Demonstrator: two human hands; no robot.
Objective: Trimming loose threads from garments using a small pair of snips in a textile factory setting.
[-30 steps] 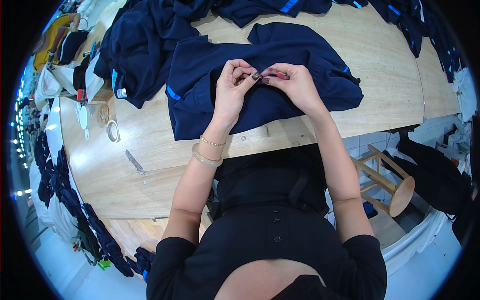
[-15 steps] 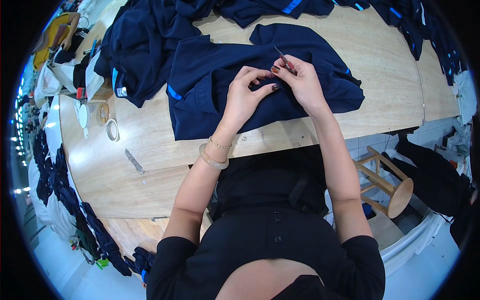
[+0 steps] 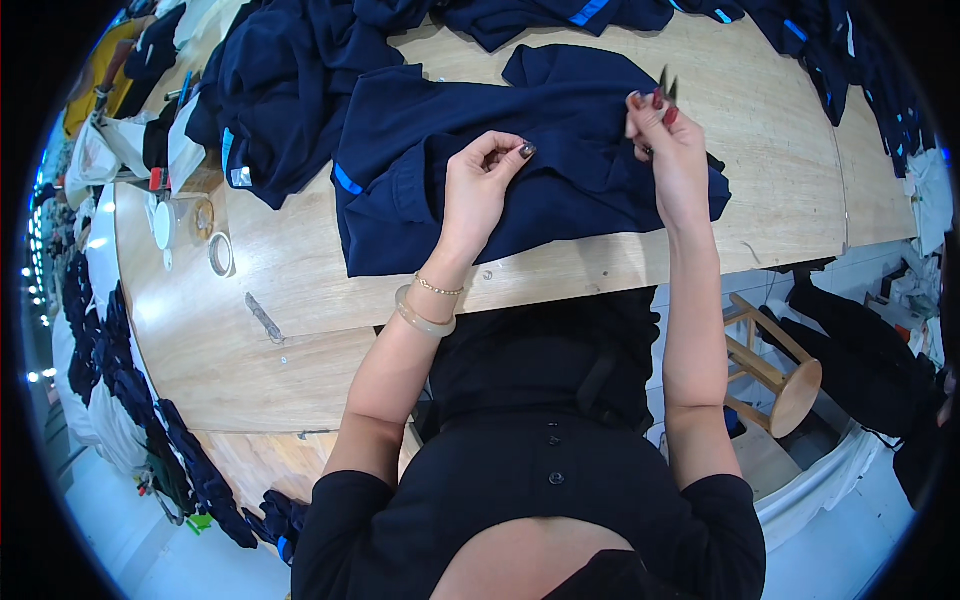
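A navy garment (image 3: 570,210) with a ribbed cuff (image 3: 408,188) and a bright blue strip lies spread on the wooden table in front of me. My left hand (image 3: 478,185) rests on its middle, thumb and forefinger pinched together at the cloth; whether a thread is also between them is too small to tell. Over the garment's right part is my right hand (image 3: 678,165), its fingers closed round a small pair of thread snips (image 3: 668,88). The two dark blades of the snips point away from me and stand slightly apart.
More navy garments (image 3: 290,90) are heaped at the far left and along the back. On the left part of the wooden table (image 3: 200,330) lie a tape roll (image 3: 221,255) and a clear round container (image 3: 165,226). A wooden stool (image 3: 795,398) stands below at right.
My right hand has moved right, away from my left hand, carrying the snips. My left hand has shifted slightly left and stays pinched at the cloth.
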